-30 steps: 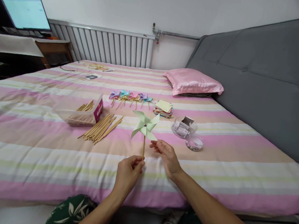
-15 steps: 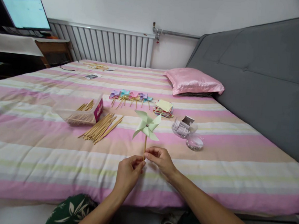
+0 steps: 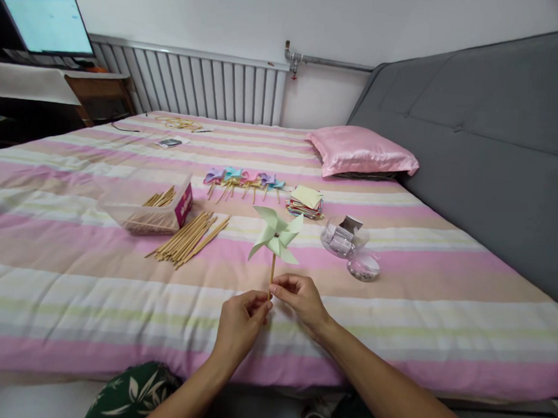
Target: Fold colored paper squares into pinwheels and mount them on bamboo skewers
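A pale green paper pinwheel [image 3: 277,236] stands upright over the near part of the bed, its blades fixed to a thin wooden stick by a small pin. My left hand [image 3: 242,319] pinches the lower end of the stick. Just above it, the fingertips of my right hand [image 3: 301,299] are closed on the same stick. To the left lies a loose bundle of wooden sticks [image 3: 187,240]. Behind the held pinwheel, several finished pinwheels [image 3: 245,180] in purple, blue and pink lie in a row.
A clear plastic box [image 3: 150,218] holds more sticks. A stack of coloured paper squares [image 3: 305,202] lies right of centre, near an opened packet [image 3: 343,236] and a round clear container [image 3: 364,266]. Farther back are a pink pillow [image 3: 364,152], a phone-like object [image 3: 170,143] and the grey headboard [image 3: 487,141].
The pinwheel has shifted very slightly to the right, its blades barely turned. Both hands keep their hold on the stick.
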`<state>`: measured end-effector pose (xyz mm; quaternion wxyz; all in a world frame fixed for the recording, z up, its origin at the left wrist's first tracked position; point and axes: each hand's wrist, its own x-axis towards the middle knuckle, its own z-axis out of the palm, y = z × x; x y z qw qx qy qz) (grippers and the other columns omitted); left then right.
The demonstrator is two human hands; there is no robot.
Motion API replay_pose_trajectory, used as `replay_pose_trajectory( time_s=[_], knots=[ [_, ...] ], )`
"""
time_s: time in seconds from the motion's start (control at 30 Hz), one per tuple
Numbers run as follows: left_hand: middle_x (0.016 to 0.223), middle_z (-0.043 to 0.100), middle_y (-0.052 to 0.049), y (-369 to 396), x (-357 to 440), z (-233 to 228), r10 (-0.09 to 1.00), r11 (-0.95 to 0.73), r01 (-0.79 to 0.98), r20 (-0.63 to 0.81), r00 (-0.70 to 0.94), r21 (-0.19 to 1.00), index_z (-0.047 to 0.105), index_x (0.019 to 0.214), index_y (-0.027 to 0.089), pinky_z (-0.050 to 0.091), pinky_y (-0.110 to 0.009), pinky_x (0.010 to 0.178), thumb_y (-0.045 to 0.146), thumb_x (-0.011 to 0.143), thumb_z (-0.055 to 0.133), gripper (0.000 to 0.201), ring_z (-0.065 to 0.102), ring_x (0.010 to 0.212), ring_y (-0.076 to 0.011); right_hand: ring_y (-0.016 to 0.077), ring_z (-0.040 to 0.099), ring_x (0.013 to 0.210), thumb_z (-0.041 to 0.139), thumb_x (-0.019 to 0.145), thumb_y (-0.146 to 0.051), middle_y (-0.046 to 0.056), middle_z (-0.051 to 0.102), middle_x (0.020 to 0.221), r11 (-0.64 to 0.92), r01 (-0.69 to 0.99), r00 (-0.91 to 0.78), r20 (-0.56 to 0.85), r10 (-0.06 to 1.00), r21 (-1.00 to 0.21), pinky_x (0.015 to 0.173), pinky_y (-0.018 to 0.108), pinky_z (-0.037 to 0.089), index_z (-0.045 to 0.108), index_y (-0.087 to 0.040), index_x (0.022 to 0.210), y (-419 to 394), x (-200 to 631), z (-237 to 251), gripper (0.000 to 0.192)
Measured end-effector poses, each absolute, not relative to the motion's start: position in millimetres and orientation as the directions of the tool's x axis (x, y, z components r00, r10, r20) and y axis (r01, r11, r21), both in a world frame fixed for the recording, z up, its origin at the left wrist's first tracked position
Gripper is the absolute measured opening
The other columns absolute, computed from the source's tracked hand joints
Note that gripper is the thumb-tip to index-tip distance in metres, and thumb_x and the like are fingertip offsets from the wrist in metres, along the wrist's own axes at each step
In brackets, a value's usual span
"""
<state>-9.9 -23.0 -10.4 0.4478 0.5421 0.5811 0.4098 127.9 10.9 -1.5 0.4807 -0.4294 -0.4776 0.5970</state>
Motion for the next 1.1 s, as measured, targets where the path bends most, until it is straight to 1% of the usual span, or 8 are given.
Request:
replay_pose_trajectory(
  time_s=[0.37,0.8,1.0,1.1],
  knots=[
    [0.065,0.068,-0.004,-23.2,-10.1,-10.8,0.998,0.068,0.262,-0.07,-0.003,0.963,0.069,0.081,0.014,0.046,-0.025,0.054,0.031,0.072,0.06,0.021,0.06,0.054,-0.0154,0.0142,0.058,0.062,0.078,0.057,-0.035,0.002,0.066,0.067,-0.092,-0.179,-0.17,-0.062,0.984,-0.979,0.066,0.029,0.044,0.069,-0.016,0.067,10.6,127.5,-1.6,0.023],
    [0.063,0.067,-0.003,-23.1,-10.3,-10.7,0.997,0.07,0.277,-0.07,-0.01,0.958,0.069,0.081,0.015,0.046,-0.025,0.054,0.032,0.072,0.06,0.022,0.06,0.054,-0.0161,0.0148,0.058,0.063,0.077,0.057,-0.037,0.002,0.066,0.066,-0.079,-0.157,-0.169,-0.052,0.984,-0.984,0.066,0.03,0.044,0.068,-0.017,0.065,10.4,127.5,0.9,0.024],
    [0.066,0.068,-0.004,-22.7,-10.0,-9.9,0.997,0.072,0.266,-0.072,-0.008,0.961,0.069,0.081,0.014,0.046,-0.025,0.054,0.032,0.072,0.06,0.021,0.061,0.054,-0.0162,0.0149,0.058,0.062,0.077,0.056,-0.037,0.003,0.067,0.066,-0.076,-0.155,-0.159,-0.051,0.986,-0.985,0.066,0.03,0.044,0.069,-0.017,0.066,10.8,127.4,-0.3,0.025],
    [0.064,0.067,-0.004,-23.0,-9.7,-9.7,0.998,0.07,0.272,-0.07,-0.008,0.96,0.069,0.081,0.015,0.046,-0.025,0.053,0.031,0.072,0.059,0.021,0.061,0.054,-0.0162,0.0146,0.057,0.063,0.077,0.057,-0.037,0.003,0.066,0.067,-0.078,-0.158,-0.169,-0.051,0.984,-0.984,0.066,0.029,0.044,0.068,-0.016,0.067,10.6,127.8,-0.6,0.024]
  ],
)
